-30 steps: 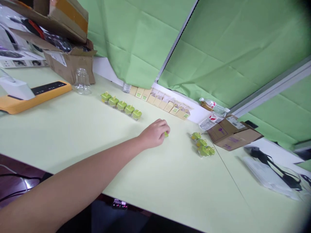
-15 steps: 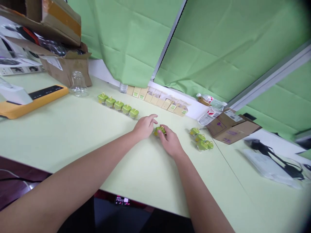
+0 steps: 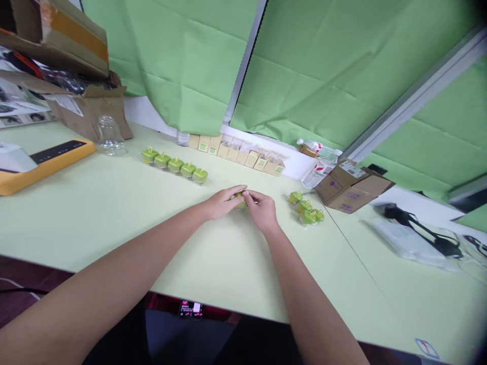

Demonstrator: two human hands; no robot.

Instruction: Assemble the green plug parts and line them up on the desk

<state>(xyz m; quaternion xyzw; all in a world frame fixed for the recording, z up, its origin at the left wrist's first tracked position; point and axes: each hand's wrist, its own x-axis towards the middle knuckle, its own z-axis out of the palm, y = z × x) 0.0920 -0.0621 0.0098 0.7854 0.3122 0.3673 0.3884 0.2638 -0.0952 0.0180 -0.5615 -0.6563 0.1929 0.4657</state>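
A small clear container with a green lid is between my two hands at the middle of the table, mostly covered by fingers. My left hand is closed around its left side. From the right, my right hand pinches at its top, near the yellow loop. To the left stands a row of several matching green-lidded containers, each with a loop on top. A looser cluster of the same containers is on the right.
Small cardboard boxes line the wall. An open carton and plastic bottles stand at the back right. On the left are a clear jar, a yellow-edged power strip and stacked cartons. Black cable lies right.
My left hand has come to the container and closed on it. My right fingers have shifted from its side to its top. The view has swung slightly right.
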